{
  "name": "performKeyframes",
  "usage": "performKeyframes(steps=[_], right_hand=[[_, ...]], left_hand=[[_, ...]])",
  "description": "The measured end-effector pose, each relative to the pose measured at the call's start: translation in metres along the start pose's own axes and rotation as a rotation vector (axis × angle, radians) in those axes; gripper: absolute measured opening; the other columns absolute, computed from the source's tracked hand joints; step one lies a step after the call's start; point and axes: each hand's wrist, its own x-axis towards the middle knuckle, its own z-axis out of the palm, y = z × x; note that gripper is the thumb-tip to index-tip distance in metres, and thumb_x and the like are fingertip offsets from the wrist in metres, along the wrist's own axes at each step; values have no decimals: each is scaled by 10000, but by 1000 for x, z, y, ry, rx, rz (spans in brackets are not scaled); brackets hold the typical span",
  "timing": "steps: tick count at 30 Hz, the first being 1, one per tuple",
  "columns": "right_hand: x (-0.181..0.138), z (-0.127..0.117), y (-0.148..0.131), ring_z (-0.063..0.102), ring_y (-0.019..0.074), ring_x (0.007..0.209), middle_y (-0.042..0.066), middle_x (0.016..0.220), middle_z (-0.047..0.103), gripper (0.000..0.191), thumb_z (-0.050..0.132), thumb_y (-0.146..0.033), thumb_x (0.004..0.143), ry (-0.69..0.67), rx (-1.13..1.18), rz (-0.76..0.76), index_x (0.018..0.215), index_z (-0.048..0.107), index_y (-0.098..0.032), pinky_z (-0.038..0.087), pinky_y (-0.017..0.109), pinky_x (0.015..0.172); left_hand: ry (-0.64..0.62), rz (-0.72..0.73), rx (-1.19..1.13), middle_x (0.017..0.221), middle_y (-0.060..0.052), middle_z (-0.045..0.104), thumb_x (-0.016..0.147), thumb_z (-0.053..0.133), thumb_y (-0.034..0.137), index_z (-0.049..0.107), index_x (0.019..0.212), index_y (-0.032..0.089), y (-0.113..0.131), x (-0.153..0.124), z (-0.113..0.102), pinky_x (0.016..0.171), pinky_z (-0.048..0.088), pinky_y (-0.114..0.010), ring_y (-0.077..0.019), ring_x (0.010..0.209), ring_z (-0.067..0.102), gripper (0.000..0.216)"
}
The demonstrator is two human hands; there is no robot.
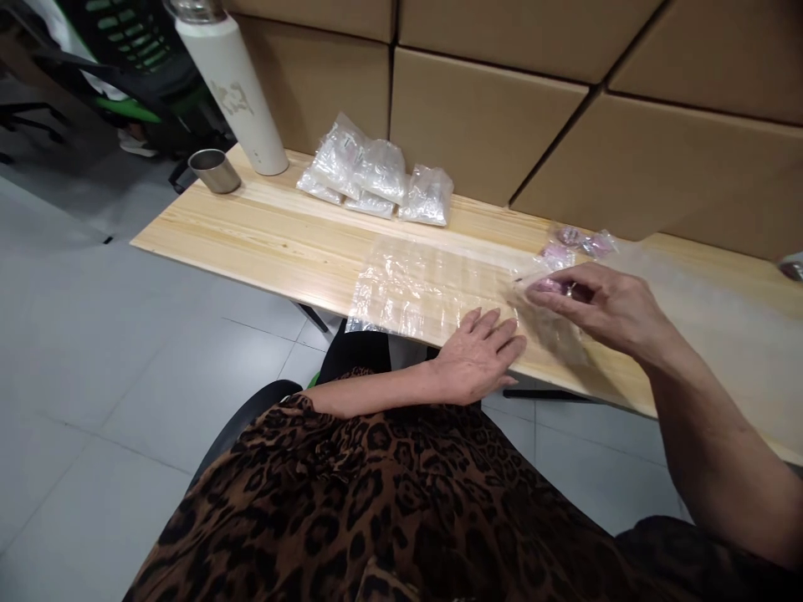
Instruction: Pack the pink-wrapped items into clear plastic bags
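Flat on the wooden table lies a sheet of clear plastic wrap, creased and shiny. My left hand rests palm down at the table's front edge, fingers spread over the near part of the plastic. My right hand is closed around a small pink item, held above the right end of the plastic; its exact kind is hidden by my fingers. Just beyond that hand, several small pink items in clear packaging lie near the boxes.
Several filled clear plastic packets are piled at the back. A white bottle and a metal cup stand at the left end. Stacked cardboard boxes line the table's rear. Translucent sheeting covers the right side.
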Motion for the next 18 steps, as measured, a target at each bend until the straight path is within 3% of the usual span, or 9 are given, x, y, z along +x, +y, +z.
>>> performKeyframes(steps=[5, 9, 14, 18], right_hand=[[8, 10, 0, 642, 242, 798, 104, 882, 759, 383, 677, -585, 828, 11, -13, 42, 798, 724, -206, 457, 374, 771], [11, 12, -3, 624, 248, 798, 97, 975, 793, 485, 738, -646, 749, 71, 68, 154, 948, 830, -214, 459, 392, 768], [13, 10, -15, 573, 225, 754, 88, 840, 734, 424, 825, -608, 716, 0, 128, 264, 811, 800, -195, 410, 372, 698], [29, 14, -47, 424, 132, 624, 30, 716, 637, 342, 916, -476, 716, 73, 516, 301, 792, 765, -178, 313, 321, 599]], left_hand=[[15, 37, -82, 1624, -167, 585, 1089, 550, 448, 636, 1472, 148, 0, -6, -22, 1303, 350, -565, -356, 1557, 492, 494], [172, -36, -247, 1561, -169, 642, 1112, 498, 455, 654, 1455, 166, -23, -31, -47, 1252, 430, -545, -310, 1488, 558, 475], [345, -448, -298, 1356, -156, 735, 1116, 468, 458, 696, 1363, 166, -84, -79, -84, 1146, 495, -519, -293, 1288, 646, 445], [200, -848, -128, 1282, -192, 715, 1092, 476, 498, 683, 1347, 110, -129, -94, -106, 1101, 494, -498, -334, 1224, 640, 508]])
